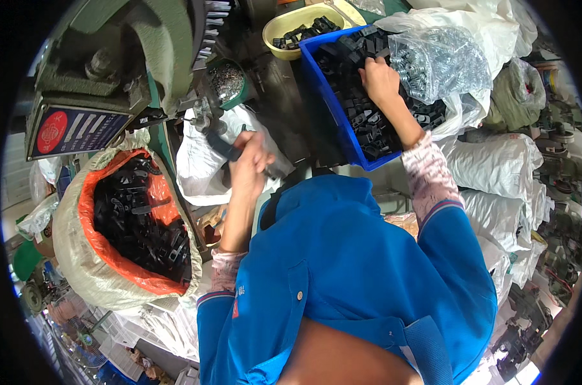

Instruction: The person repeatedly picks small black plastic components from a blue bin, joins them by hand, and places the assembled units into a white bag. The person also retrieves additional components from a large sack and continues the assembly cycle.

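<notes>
My left hand [249, 162] is closed, slightly smeared by motion, around a long black part [223, 147]. One end of that part reaches up to the small metal tooling [201, 117] of a green machine. On the right, my right hand [381, 80] dips into a blue crate [334, 106] filled with small black moulded parts [370, 131]. Its fingers are curled down among them, and the fingertips are partly hidden, so what they pinch does not show. A clear bag of shiny metal pieces [440, 63] lies against the crate, just right of this hand.
The green machine [169, 45] stands at the upper left. Below it, an orange-lined sack [88, 212] holds more black parts. A green bowl of small metal bits [226, 83], a yellow basin [275, 29] and a white sack [198, 157] are nearby. White sacks [496, 167] are stacked at right.
</notes>
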